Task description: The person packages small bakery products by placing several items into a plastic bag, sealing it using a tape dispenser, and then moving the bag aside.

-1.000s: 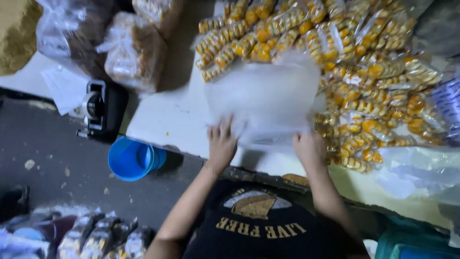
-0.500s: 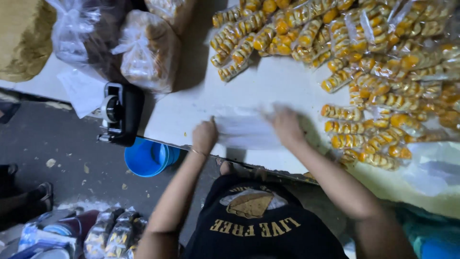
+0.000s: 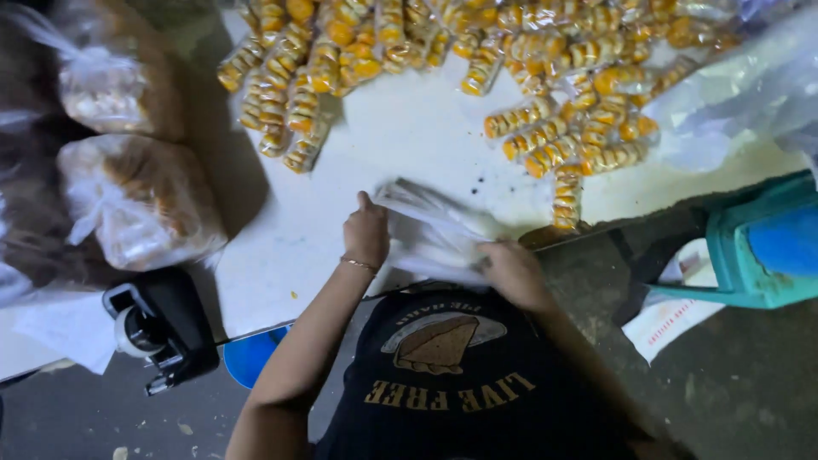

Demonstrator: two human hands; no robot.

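My left hand [image 3: 366,232], with a thin bracelet at the wrist, grips the left edge of a clear plastic bag [image 3: 434,228] that lies near the front edge of the white table [image 3: 281,247]. My right hand [image 3: 509,271] holds the same bag at its lower right corner. The bag is folded or bunched between the two hands. Beyond it, many small packs of yellow-orange snacks [image 3: 545,140] lie strewn across the far part of the table, with another heap [image 3: 294,85] at the far left.
Large clear bags of brownish food [image 3: 141,200] stand at the table's left end. A black tape dispenser [image 3: 162,328] sits below them. A blue bucket [image 3: 251,353] is on the floor under the edge. A teal crate [image 3: 754,247] and crumpled plastic [image 3: 750,94] are on the right.
The bag was spread flat under both hands; now it is gathered into a smaller bundle near the table edge. The view has shifted right and closer, so the snack packs sit farther up.
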